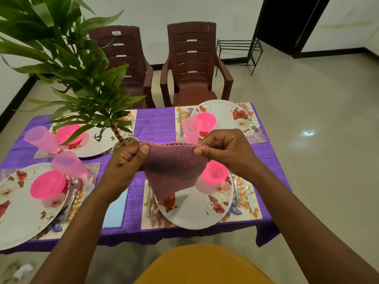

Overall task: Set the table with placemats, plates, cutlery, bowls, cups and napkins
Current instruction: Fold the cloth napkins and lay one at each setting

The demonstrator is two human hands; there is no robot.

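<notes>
A mauve napkin (174,167) hangs in the air above the near right plate (194,210), stretched along its top edge between both hands. The left hand (125,160) pinches the left corner with thumb and curled fingers; the right hand (223,148) pinches the right corner the same way. The cloth's lower point droops toward that plate, which sits on a floral placemat (248,210) with a pink bowl (215,173) on it. Left of the plate a light blue napkin (114,212) lies flat on the purple-clothed bench (155,124). Beyond the plate stands a pink cup (190,128), and to its far left a potted plant (82,78). Two brown chairs (192,64) stand behind the bench.
</notes>
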